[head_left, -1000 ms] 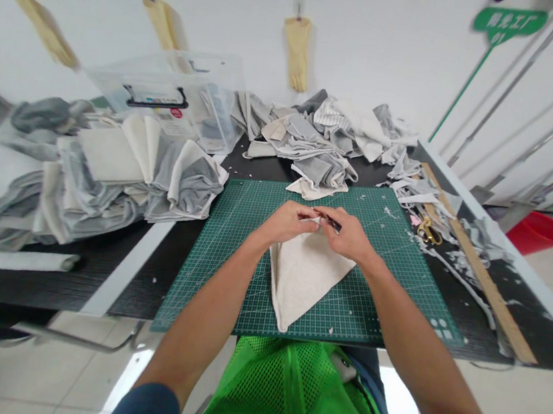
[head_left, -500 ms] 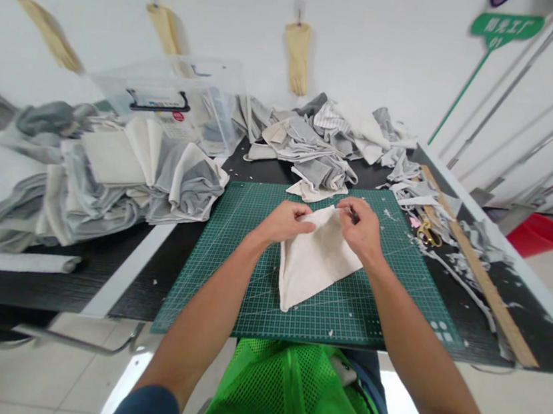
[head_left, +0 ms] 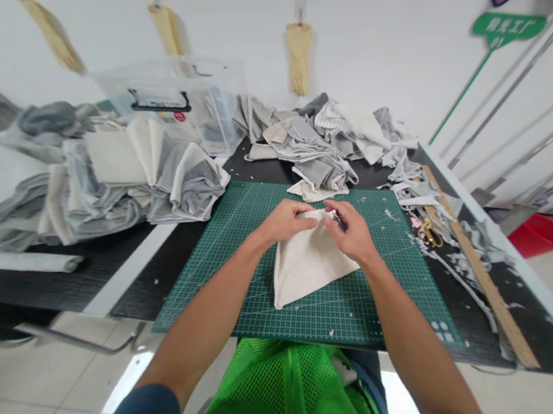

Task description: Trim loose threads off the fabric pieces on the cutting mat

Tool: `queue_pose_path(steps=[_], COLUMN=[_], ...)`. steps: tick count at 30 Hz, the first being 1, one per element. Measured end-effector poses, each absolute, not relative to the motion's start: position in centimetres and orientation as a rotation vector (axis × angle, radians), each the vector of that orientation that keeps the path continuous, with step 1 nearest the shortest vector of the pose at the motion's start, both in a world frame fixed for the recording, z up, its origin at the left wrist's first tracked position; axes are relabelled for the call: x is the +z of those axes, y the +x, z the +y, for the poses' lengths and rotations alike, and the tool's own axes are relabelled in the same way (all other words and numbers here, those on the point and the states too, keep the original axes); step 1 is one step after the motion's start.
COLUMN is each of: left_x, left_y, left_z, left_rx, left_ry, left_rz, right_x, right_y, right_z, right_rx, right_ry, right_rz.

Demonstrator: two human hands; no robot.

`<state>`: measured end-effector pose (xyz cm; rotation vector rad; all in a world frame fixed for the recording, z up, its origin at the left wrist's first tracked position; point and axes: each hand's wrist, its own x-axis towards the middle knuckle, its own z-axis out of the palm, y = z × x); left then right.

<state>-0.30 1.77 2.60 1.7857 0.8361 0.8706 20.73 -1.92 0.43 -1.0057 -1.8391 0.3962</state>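
A cream piece of cloth (head_left: 306,264) lies folded into a point on the green cutting mat (head_left: 232,242). My left hand (head_left: 285,220) pinches its upper edge with closed fingers. My right hand (head_left: 351,233) rests on the cloth's top right part, fingers curled. A small dark tool (head_left: 339,221) shows between its fingers, too small to name. The two hands nearly touch above the cloth.
Folded grey and cream fabric (head_left: 124,168) is stacked at the left, and a loose fabric heap (head_left: 325,139) lies behind the mat. A clear plastic box (head_left: 169,96) stands at the back left. Gold scissors (head_left: 427,232) and a wooden ruler (head_left: 480,272) lie right among scraps. A red bucket (head_left: 543,233) sits on the floor.
The cloth was lifted and drawn away from me along the mat. My right hand went up and right, then came back left onto the cloth.
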Motion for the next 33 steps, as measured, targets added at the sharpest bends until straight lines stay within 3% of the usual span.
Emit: queue_pose_path(steps=[15, 27, 33], left_x=[2.4, 2.2, 2.2], left_y=[0.2, -0.1, -0.1], left_z=[1.2, 1.3, 1.4], left_rx=[0.898, 0.845, 0.836], left_ry=[1.605, 1.418, 1.464], left_rz=[0.678, 0.724, 0.722], right_x=[1.1, 0.6, 0.2], right_y=[18.7, 20.2, 21.3], right_z=[-2.9, -2.2, -1.3], right_rx=[0.250, 0.625, 0.422], right_ry=[-1.035, -0.991, -1.180], right_rz=[-1.657, -1.322, -1.171])
